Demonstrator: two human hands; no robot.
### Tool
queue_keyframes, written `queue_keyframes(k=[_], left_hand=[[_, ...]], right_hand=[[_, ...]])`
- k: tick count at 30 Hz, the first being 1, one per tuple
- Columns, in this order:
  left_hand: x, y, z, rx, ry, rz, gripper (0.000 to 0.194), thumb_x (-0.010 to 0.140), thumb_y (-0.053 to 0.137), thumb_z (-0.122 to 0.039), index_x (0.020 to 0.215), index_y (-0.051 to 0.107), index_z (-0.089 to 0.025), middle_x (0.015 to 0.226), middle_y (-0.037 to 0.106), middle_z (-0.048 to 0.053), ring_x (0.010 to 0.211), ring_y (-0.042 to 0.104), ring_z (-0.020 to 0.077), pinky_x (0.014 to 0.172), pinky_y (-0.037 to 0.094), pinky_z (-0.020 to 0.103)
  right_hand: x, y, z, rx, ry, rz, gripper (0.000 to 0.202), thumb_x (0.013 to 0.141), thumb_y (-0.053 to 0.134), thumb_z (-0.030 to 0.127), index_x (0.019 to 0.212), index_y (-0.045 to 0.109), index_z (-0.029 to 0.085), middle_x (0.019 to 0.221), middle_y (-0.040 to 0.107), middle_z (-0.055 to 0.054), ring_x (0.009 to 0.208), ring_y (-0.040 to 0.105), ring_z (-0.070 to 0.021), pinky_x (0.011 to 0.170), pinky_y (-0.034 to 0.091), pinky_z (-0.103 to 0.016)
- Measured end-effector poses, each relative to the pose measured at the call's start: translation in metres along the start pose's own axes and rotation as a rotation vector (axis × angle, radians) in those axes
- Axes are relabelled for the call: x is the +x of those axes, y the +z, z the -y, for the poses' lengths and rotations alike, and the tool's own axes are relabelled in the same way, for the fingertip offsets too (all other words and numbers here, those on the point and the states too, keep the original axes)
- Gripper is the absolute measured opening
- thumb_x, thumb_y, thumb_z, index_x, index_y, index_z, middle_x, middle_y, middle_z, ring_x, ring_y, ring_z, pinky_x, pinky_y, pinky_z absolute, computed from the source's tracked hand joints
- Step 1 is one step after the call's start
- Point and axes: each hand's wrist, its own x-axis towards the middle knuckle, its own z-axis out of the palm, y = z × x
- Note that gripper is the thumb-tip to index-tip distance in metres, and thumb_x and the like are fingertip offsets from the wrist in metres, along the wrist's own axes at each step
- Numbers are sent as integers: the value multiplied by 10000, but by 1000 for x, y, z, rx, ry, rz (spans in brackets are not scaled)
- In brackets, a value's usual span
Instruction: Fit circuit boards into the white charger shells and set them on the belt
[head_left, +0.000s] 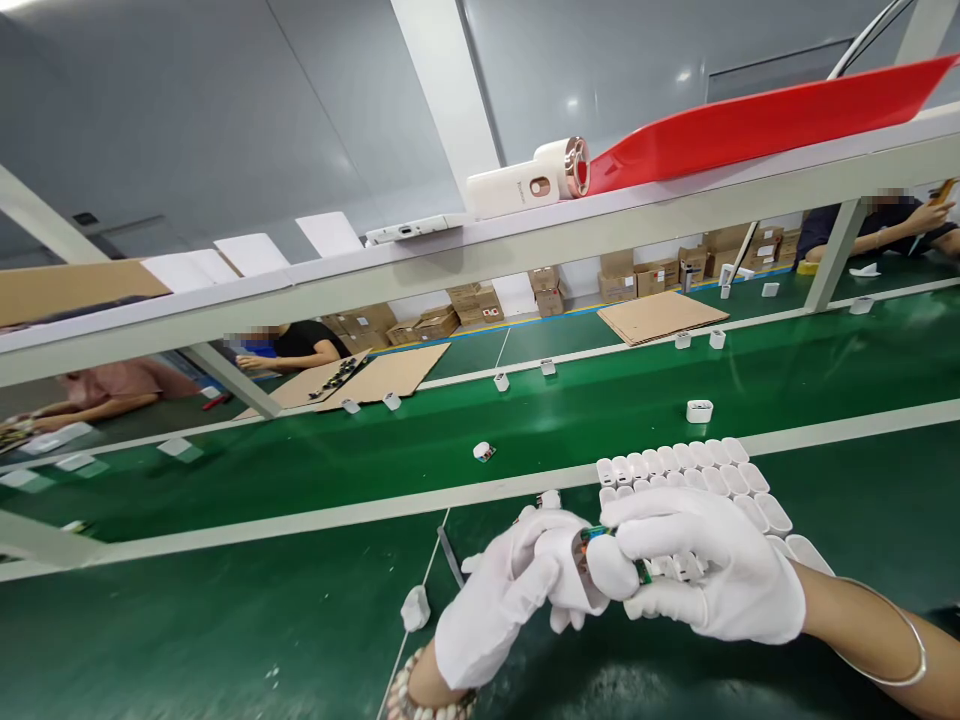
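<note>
My left hand (499,600), in a white glove, is closed around a white hollow plastic housing (564,568). From the right, my right hand (724,565), gloved too, pinches a rounded white cap (611,568) with a green circuit board and coloured wires. The cap meets the housing's open end; whether it sits inside I cannot tell. Beyond my right hand stand rows of white plastic housings (694,458), partly hidden by it. Just past my left fingers lies a small white part (550,499). Nearer my left wrist are a crumpled white lump (415,608) and a thin metal strip (450,556).
A green conveyor belt (360,470) crosses ahead, carrying a part with a circuit board (484,452) and a white housing (700,411). Above it, a shelf (420,262) bears a white handheld device (517,190) and a red tray (750,120). Co-workers sit across the belt.
</note>
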Motion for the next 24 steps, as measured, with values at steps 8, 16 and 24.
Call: queue_keyframes(k=[8,16,24], left_hand=[[0,1,-4,-34,12,1,554,800,655,-638,1034,661,-136,787,671,66,523,585,125,485,469,232],[2,2,-6,-54,33,79,507,835,637,-607,1042,659,-144,735,676,52,518,577,109,482,452,194],[3,3,-4,-11,-3,85,524,831,630,-619,1027,648,-133,725,662,52,518,564,120,487,443,217]], right_hand=[[5,-7,8,-66,54,293,225,1022,437,290,834,530,209,760,501,11,635,389,-123,569,297,-262],[-7,-4,8,-203,-2,277,203,1043,383,328,940,521,220,851,562,-16,692,448,-141,625,338,-272],[-13,2,8,-283,24,260,220,1047,377,313,967,560,221,878,594,-19,729,484,-148,666,348,-277]])
